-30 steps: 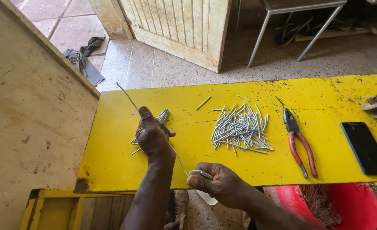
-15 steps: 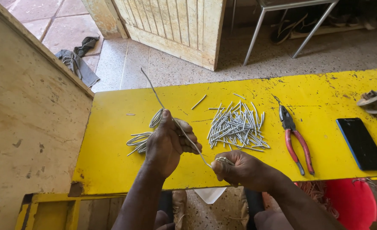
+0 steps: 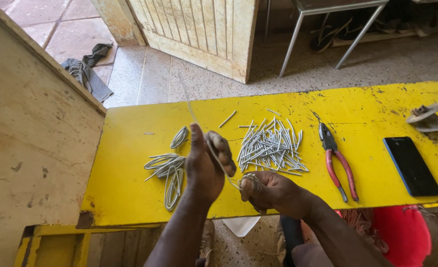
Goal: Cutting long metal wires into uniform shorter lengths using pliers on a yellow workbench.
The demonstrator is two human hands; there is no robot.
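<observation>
Head view, looking down on a yellow table (image 3: 367, 106) with scuffed paint. Left hand (image 3: 206, 165) is raised above the table's near half, fingers (image 3: 221, 148) curled together around a thin grey wire (image 3: 199, 126) that runs up and away from the fist toward the floor beyond the far edge. Right hand (image 3: 273, 190) sits just beside the left, at the near edge of the table, its fingers pinched shut on the lower end of the same wire, where a small bend or loop shows; the exact shape of that bend cannot be told. The wire thus spans between both hands, held off the table surface.

Left of the left hand, a group of bent wire loops (image 3: 167, 170) lies flat on the table, with one separate loop just beyond it. Right of the hands, a pile of straight cut wire pieces (image 3: 271, 146) rests mid-table, a few strays lying apart from it. Red-handled pliers (image 3: 335, 160) lie beside the pile, jaws pointing away from the person. A dark phone (image 3: 411, 165) lies face up farther right, and a small spool (image 3: 427, 116) sits near the right far corner. A red bucket (image 3: 402, 232) stands under the table's right end. A wooden board (image 3: 31, 138) leans at the left.
</observation>
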